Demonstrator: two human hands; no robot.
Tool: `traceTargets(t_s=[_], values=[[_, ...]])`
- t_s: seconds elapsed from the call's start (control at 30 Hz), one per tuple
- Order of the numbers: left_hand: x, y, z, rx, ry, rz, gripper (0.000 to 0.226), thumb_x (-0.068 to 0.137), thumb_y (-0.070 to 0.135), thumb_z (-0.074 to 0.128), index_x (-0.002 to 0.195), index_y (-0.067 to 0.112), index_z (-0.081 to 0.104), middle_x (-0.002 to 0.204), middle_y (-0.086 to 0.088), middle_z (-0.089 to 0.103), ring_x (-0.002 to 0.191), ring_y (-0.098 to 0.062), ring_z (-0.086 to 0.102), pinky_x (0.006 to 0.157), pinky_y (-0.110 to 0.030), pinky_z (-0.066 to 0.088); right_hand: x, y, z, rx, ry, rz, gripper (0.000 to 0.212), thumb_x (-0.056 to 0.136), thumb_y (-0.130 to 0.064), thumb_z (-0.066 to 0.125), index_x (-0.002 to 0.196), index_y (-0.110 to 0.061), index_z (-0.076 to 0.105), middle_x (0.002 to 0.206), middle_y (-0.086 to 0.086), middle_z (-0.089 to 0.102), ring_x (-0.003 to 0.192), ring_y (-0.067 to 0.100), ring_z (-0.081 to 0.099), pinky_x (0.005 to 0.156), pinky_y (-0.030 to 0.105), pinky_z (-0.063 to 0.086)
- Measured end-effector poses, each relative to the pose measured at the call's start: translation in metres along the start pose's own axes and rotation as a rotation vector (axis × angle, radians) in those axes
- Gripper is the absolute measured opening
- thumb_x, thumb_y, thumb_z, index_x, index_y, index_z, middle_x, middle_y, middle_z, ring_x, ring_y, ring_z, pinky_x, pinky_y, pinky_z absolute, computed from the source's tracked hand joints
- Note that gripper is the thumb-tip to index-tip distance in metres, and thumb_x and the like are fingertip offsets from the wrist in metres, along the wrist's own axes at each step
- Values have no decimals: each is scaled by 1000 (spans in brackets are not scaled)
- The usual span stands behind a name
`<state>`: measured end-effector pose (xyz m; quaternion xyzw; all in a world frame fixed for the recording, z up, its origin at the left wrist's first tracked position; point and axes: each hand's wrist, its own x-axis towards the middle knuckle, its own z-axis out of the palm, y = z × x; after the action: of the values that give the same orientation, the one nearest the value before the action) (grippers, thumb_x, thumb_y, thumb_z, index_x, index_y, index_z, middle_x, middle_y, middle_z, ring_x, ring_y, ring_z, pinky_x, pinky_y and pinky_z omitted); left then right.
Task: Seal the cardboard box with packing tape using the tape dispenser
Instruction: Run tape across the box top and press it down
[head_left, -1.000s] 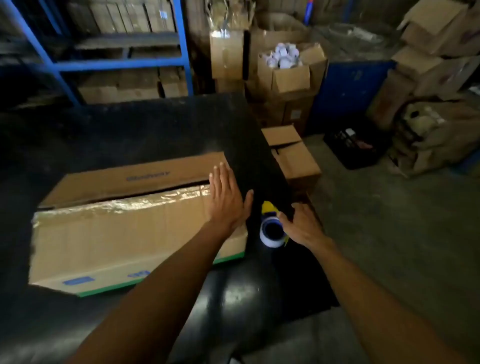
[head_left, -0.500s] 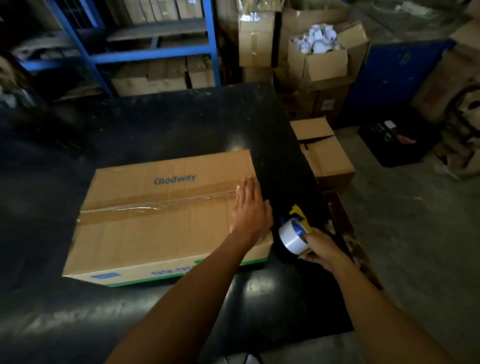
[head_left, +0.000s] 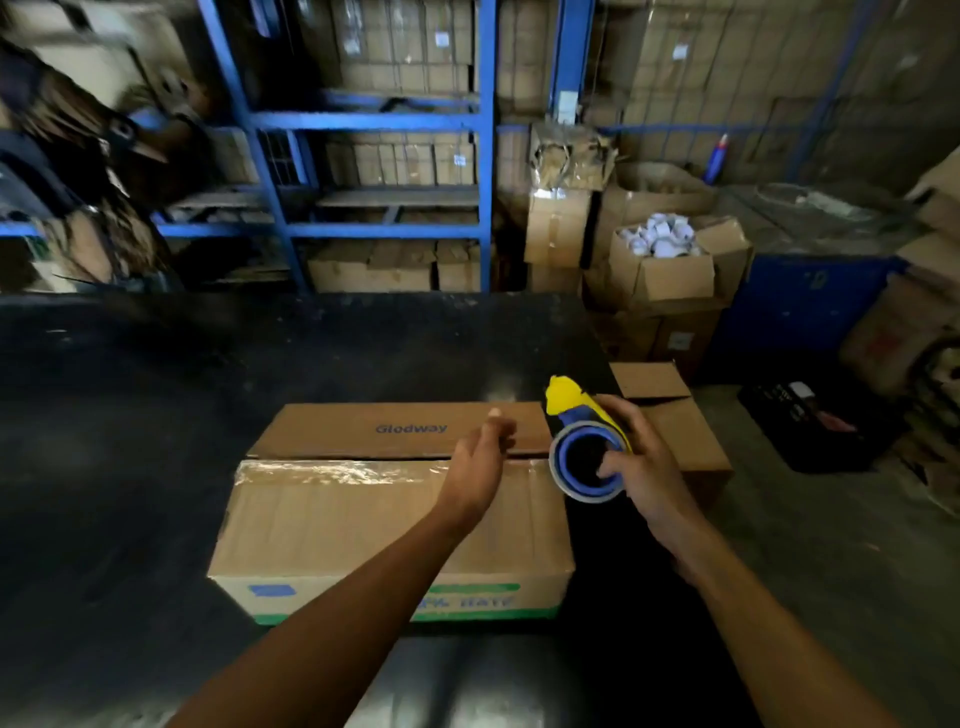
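Both hands above box (head_left: 363, 499); right (head_left: 641, 462) grips dispenser (head_left: 584, 441).

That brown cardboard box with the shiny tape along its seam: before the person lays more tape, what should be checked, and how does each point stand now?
1. Dispenser in hand: ok. The right hand grips the yellow and blue tape dispenser, lifted beside the box's right end.
2. Flaps closed: ok. The brown cardboard box lies flat on the black table, flaps meeting at the middle.
3. Seam taped: cannot tell. The clear tape strip shows along the left part; the left hand hides the rest.
4. Box held steady: not ok. The left hand is loosely curled and does not look pressed flat on the box.
5. Loose tape end ready: cannot tell.
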<state>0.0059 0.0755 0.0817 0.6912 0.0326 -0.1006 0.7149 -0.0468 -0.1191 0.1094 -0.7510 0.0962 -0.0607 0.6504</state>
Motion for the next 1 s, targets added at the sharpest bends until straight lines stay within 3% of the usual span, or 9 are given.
traceTargets(t_s=[0.1,0.2,0.37,0.57,0.63,0.7,0.8,0.9,1.0], values=[[-7,25,-27,-351,-3,-166,67,101,56,34,120,-2,63,126,-21,65,117,-30,63,110,-43,44,-10,-16,29,-371,11,-332,70,66,-10,60,127,-44,53,111,-8,58,94,5,57,82,18,45],[-25,46,-61,-504,-112,-189,75,99,61,34,128,-5,57,126,-25,65,120,-34,62,111,-47,41,-15,-17,59,-696,-64,-533,70,69,-17,60,133,-43,48,102,-6,47,89,16,54,77,27,46],[-44,57,-120,-570,-77,-186,58,100,49,46,120,-2,63,115,-20,72,111,-31,67,103,-42,49,-13,-25,107,-625,-160,-631,75,71,-10,65,134,-45,46,105,-9,47,96,14,54,83,34,50],[-30,63,-178,-624,235,-339,29,94,13,64,117,-5,64,84,-15,71,77,-25,68,56,-33,62,0,-43,177,-567,-292,-697,66,75,-19,65,132,-50,50,93,-13,44,83,8,54,73,30,49],[-23,67,-195,-571,385,-325,11,90,0,64,97,-9,65,66,-15,66,62,-25,63,51,-35,58,9,-48,198,-600,-375,-688,64,76,-28,65,131,-57,49,93,-14,43,82,7,55,73,29,50],[-17,72,-220,-564,566,-275,7,87,-6,64,91,-11,61,65,-17,60,57,-27,61,46,-33,56,21,-53,212,-632,-421,-676,62,74,-35,68,127,-62,49,93,-14,47,82,7,57,73,30,50],[1,72,-272,-703,689,-208,15,92,-4,61,97,-18,60,71,-23,64,70,-33,70,62,-39,59,44,-60,208,-670,-417,-666,58,70,-50,69,124,-63,50,91,-11,48,80,9,58,71,32,50],[16,60,-289,-693,623,-162,19,95,4,63,101,-14,63,85,-24,73,71,-30,74,57,-34,62,68,-59,203,-821,-453,-669,60,70,-61,68,128,-56,52,90,-10,42,78,10,54,68,30,48],[28,31,-278,-672,618,-175,18,96,9,63,100,-8,67,73,-15,74,67,-24,73,64,-32,61,83,-42,212,-924,-515,-587,44,73,-61,66,115,-61,55,91,-8,41,78,11,53,68,38,50]])
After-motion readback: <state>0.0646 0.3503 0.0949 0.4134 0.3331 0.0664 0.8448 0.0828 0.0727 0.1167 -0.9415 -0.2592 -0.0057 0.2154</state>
